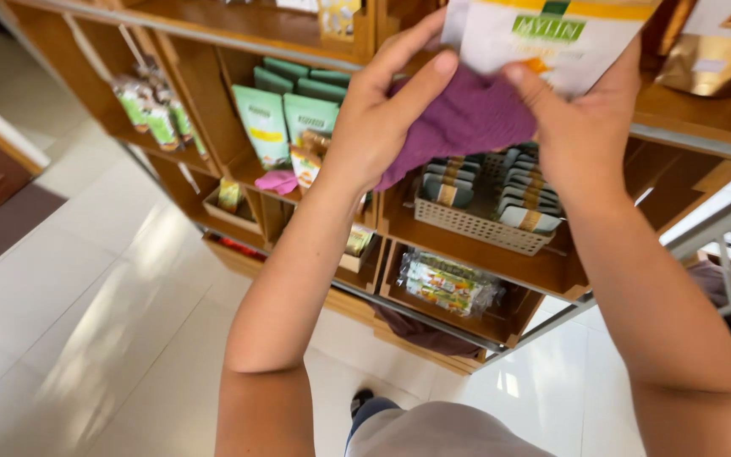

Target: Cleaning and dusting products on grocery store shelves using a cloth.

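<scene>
My left hand (378,114) presses a purple cloth (467,118) against a white pouch with a yellow and green top (543,42). My right hand (581,131) grips the pouch from below and the right, its thumb lying on the cloth's upper edge. Both hands are raised in front of a wooden shelf unit (678,110). The cloth hangs bunched between the two hands.
Green pouches (285,114) stand on a middle shelf at left, with a pink cloth (277,181) lying before them. A white plastic basket (475,224) holds several small packets. Wrapped bars (446,283) lie on a lower shelf. Pale tiled floor (86,313) spreads to the left.
</scene>
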